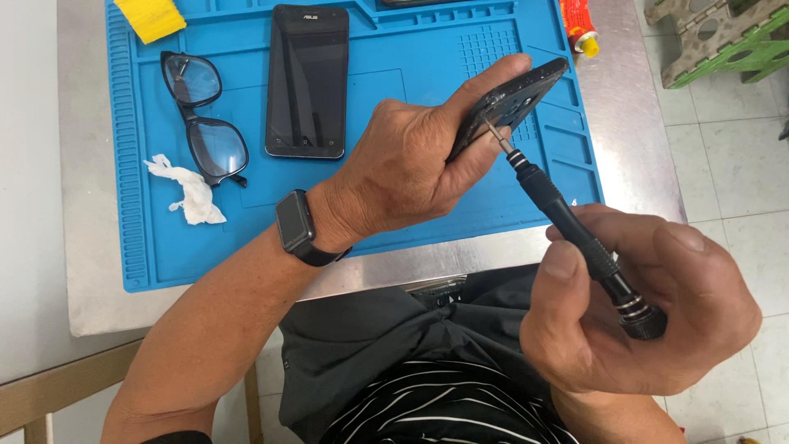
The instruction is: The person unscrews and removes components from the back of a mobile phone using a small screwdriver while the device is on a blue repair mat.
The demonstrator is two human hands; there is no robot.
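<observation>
A black, flat, rectangular phone body (514, 103) is held tilted above the right part of a blue silicone work mat (394, 214), its inner side turned toward the camera. That inner face looks dark and mottled, with small recesses and moulded details; finer parts cannot be made out. The phone body is gripped by the left hand (411, 164), which is closed around its lower end, with the thumb pressed along the near edge and the fingers wrapped behind. A black smartwatch (296, 224) is worn on the left wrist.

A slim black precision screwdriver (575, 234) with a ribbed handle and a silver ring near its cap is held by the right hand (641, 312), which is closed around the handle, thumb on top and the cap resting against the fingers. The thin metal tip is set against the inner face of the phone body, close to the left thumb.

The mat is laid on a grey metal worktop (90, 247). On the mat, well apart from the hands, a black smartphone with a dark screen (306, 80) is lying face up. Just beside it to the left, black-framed spectacles (201, 115) are seen, and near them a crumpled white tissue (187, 191). A yellow cloth (150, 16) is partly visible at the mat's upper left corner, and a red and yellow tube (580, 25) at the upper right.
</observation>
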